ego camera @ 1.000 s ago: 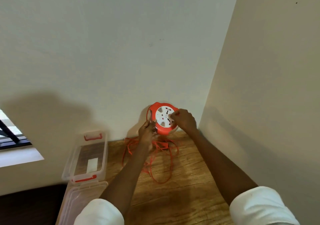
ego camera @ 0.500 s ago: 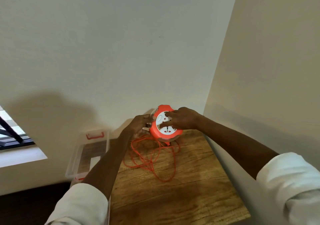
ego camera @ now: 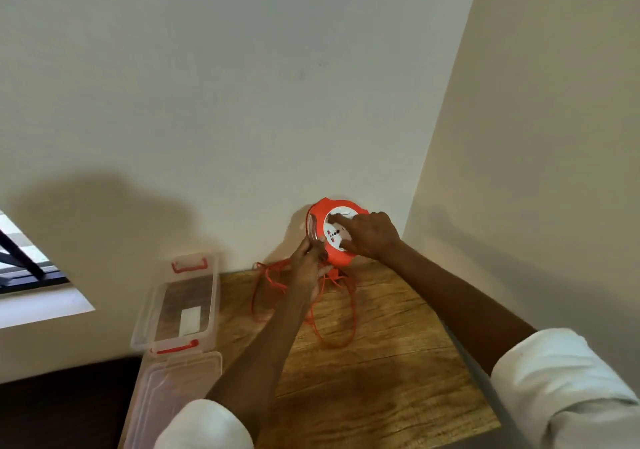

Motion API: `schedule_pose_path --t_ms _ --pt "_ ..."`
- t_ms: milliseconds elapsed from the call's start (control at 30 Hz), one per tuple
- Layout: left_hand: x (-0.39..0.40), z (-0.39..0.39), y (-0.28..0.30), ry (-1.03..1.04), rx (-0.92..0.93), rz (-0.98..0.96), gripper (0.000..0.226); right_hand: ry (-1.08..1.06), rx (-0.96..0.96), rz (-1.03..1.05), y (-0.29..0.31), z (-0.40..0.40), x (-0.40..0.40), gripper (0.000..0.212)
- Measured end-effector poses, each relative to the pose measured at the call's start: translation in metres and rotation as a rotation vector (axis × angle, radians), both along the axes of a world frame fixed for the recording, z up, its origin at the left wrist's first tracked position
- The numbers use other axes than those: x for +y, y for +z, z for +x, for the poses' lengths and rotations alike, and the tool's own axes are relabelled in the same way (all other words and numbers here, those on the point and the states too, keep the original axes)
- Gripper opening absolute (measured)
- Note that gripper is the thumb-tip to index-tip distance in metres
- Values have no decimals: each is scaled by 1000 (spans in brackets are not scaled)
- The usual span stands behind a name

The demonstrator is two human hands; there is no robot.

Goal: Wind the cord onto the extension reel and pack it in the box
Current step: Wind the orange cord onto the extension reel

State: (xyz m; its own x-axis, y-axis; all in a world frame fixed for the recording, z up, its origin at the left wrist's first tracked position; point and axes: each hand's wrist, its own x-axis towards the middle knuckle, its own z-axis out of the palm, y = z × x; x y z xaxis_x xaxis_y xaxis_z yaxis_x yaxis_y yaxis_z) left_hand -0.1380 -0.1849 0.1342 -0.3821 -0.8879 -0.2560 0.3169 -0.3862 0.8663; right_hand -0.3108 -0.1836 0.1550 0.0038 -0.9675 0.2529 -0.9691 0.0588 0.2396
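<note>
The orange extension reel (ego camera: 337,256) with a white socket face is held upright above the far end of the wooden table (ego camera: 381,379), close to the wall. My left hand (ego camera: 309,261) grips the reel's lower left rim, where the cord leaves it. On the white face lies my right hand (ego camera: 372,234), forefinger near the top and thumb at the lower edge, holding the disc. Loose orange cord (ego camera: 332,343) lies in tangled loops on the table below the reel. The clear plastic box (ego camera: 214,292) with orange clips stands open at the left.
The box's clear lid (ego camera: 173,400) lies in front of the box at the table's left edge. Two walls meet in a corner just behind and to the right of the reel. A window opening (ego camera: 31,275) shows at the far left.
My left hand slid from the reel's left side down to its lower left rim. My right hand shifted round on the white face. The cord loops have moved slightly.
</note>
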Motion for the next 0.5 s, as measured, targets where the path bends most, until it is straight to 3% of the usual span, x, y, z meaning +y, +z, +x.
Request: schedule_pose_path --t_ms 167,267,300,400,500 --pt "-1 -31 -39 125 18 -122 27 -554 -1001 -156 -6 31 -5 70" --pt "1 -32 -42 94 -39 -250 29 -741 -1671 -262 -16 32 -8 77" --pt "-3 -31 -45 100 -47 -259 27 -759 -1775 -294 -19 30 -8 79" --pt "-7 -26 -39 99 -63 -219 23 -695 -1779 -220 -22 24 -9 74" --pt "-20 -20 -37 71 13 -109 29 -541 -1504 -134 -17 18 -4 54"
